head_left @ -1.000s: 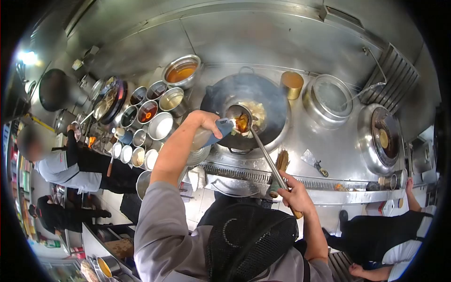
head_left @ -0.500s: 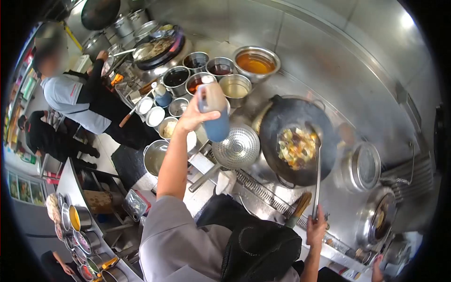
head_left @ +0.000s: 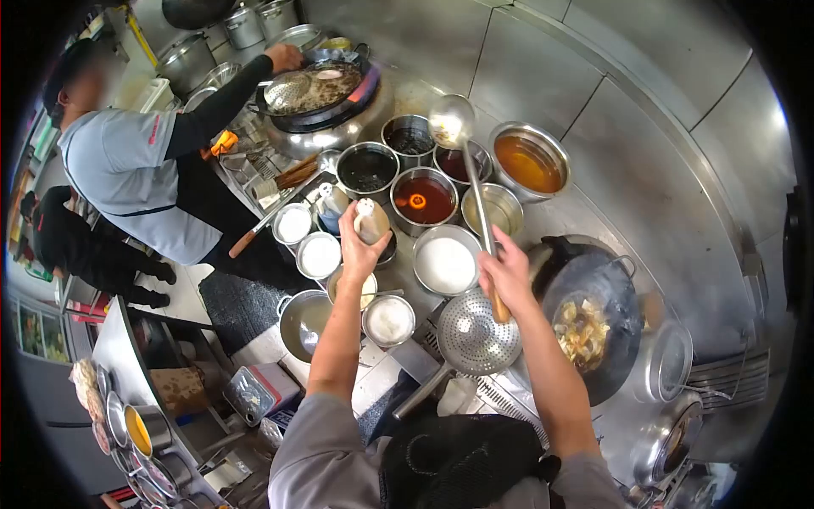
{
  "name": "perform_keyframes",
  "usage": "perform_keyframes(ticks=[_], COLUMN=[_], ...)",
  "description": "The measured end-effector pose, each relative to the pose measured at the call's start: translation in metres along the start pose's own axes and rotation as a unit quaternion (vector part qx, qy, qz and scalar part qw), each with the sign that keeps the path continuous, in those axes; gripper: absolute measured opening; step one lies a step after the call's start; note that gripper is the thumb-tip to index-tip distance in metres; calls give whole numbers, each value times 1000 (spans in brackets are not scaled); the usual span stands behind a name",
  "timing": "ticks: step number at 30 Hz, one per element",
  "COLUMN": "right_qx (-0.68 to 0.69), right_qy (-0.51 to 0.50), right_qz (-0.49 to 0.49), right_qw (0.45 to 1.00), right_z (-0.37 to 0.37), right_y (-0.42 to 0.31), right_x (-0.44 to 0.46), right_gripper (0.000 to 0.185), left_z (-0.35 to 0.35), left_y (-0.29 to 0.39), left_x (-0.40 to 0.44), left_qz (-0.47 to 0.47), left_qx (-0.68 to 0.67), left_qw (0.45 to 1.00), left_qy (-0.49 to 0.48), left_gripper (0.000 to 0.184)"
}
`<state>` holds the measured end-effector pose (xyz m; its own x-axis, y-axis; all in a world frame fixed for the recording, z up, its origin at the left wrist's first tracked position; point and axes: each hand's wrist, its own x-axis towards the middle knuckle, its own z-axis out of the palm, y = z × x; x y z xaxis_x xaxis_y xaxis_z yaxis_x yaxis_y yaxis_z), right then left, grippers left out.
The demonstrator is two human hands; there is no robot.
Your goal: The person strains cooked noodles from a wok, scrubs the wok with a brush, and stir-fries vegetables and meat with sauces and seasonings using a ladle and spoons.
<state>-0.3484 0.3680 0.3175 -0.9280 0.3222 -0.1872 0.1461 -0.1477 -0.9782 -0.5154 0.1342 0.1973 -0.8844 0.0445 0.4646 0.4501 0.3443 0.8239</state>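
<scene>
My left hand [head_left: 359, 254] is wrapped around a squeeze bottle [head_left: 370, 220] with a pale top, low among the sauce containers. In my right hand [head_left: 506, 273] is a long ladle [head_left: 478, 191], gripped near its wooden end. The ladle's bowl [head_left: 451, 120] is raised over the pots of dark sauce. Below my right hand a perforated strainer [head_left: 480, 332] lies with its handle toward me. To the right, a black wok [head_left: 612, 293] holds cooked food [head_left: 581, 335] in pieces. A tub of white powder [head_left: 446, 265] stands between my hands.
Metal pots hold red sauce [head_left: 424, 200], dark sauce [head_left: 368, 168] and amber liquid [head_left: 529, 164]. A co-worker [head_left: 136, 153] stands at the left, one arm stretched toward another wok [head_left: 318, 93]. A second person [head_left: 80, 242] is farther back. Lidded pans stand at the right.
My left hand has lowered the squeeze bottle to the containers. My right hand has lifted the ladle out of the wok and swung it left over the sauce pots. The view has shifted.
</scene>
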Motion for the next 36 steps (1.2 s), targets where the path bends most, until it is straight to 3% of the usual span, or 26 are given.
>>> perform_keyframes(ticks=[3,7,10,12,15,16,17,20,26,29,33,34,35,36], right_qx=[-63,-222,-238,-236,-211,-142,-72,-25,-5,-29,-14,37,39,144], right_qy=[-4,2,11,13,-1,-11,-21,-18,-25,-28,-43,-41,-36,-48], right_qz=[12,7,25,33,57,71,84,85,78,61,54,60,55,72], right_qw=[998,975,971,971,976,987,994,996,997,997,998,997,997,986], right_z=[33,53,66,72,72,71,71,69,67,66,62,60,55,51], right_y=[5,18,17,17,17,17,16,15,15,20,21,22,22,13], right_x=[61,115,125,129,130,129,128,126,118,116,112,110,105,95], right_gripper=[68,70,69,69,71,72,73,75,75,75,75,70,70,64], left_z=[2,-20,-34,-37,-41,-41,-41,-36,-25,-20,-12,-11,-11,-15], left_y=[-24,-34,-60,-66,-66,-67,-68,-76,-79,-84,-90,-89,-88,-79], left_x=[-12,-19,-5,8,25,31,34,38,44,44,46,48,49,52], left_qz=[31,-71,-94,-61,-29,-20,-19,-69,-76,-86,-103,-100,-95,-137], left_qx=[39,-89,-106,19,123,129,127,189,200,185,218,217,213,168], left_qw=[999,992,983,989,989,989,989,979,976,977,968,968,969,973], left_qy=[-19,62,113,134,82,66,67,33,49,55,70,81,79,82], left_gripper=[94,83,80,85,95,106,106,121,126,127,111,99,99,96])
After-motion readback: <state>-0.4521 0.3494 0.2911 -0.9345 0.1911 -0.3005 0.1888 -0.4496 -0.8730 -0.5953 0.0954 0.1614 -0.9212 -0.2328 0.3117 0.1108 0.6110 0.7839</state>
